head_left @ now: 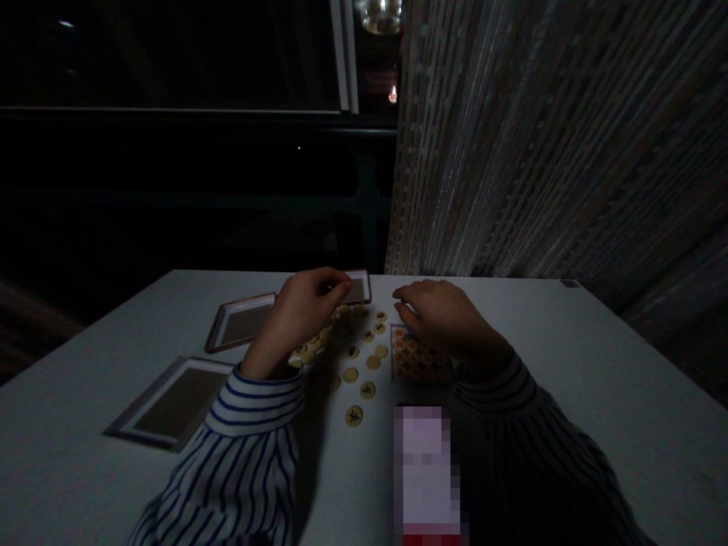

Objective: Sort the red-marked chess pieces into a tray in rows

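My left hand (304,311) hovers above a spread of loose, pale round Chinese chess pieces (353,415). Its thumb and forefinger come together in a pinch, and I cannot make out what is between them. My right hand (447,312) is over the far right part of a shallow box (392,371), its thumb and fingers slightly apart with nothing visible in them. Red-marked chess pieces (400,346) lie in neat rows in that box; the hand hides some. Several loose pieces show dark characters, while others are blank side up. More pieces lie partly behind my left wrist.
On the white table (569,394), a framed tray (242,322) and a flat grey-framed panel (176,402) lie at left. Another tray (359,288) is at the back. A blurred-out phone-like rectangle (426,470) lies in front. A string curtain (483,152) hangs behind.
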The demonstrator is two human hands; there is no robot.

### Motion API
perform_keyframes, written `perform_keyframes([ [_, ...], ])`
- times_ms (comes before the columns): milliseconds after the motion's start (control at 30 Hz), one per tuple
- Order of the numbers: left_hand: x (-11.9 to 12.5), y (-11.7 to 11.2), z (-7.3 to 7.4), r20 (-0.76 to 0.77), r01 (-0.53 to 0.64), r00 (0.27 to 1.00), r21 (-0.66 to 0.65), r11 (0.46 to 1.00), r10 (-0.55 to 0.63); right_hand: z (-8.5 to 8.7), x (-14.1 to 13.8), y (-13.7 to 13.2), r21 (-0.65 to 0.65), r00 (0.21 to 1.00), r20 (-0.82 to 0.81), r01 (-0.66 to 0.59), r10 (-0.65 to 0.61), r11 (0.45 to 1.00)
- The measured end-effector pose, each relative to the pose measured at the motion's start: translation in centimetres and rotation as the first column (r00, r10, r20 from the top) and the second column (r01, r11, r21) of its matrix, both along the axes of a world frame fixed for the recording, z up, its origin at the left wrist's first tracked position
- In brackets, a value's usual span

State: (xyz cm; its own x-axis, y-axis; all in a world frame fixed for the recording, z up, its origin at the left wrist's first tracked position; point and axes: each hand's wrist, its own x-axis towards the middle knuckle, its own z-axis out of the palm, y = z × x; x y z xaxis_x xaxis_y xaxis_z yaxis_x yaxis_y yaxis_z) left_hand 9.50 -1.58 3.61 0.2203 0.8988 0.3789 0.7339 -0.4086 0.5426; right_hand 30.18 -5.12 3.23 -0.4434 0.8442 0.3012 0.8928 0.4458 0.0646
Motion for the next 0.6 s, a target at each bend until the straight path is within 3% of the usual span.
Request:
perform_keyframes([
  [333,-4.1,-0.4,0.8,-0.041,-0.151,0.988,-0.005,0.989,0.15,0.0,-0.3,-0.2,-0.002,1.0,0.009,0.011,-0.011,1.0],
  [600,-7.8,1.6,-0.6,-0.024,-0.143,0.99,-0.063,0.988,0.142,-0.5,-0.4,0.3,-0.028,1.0,0.022,0.019,-0.019,0.999],
])
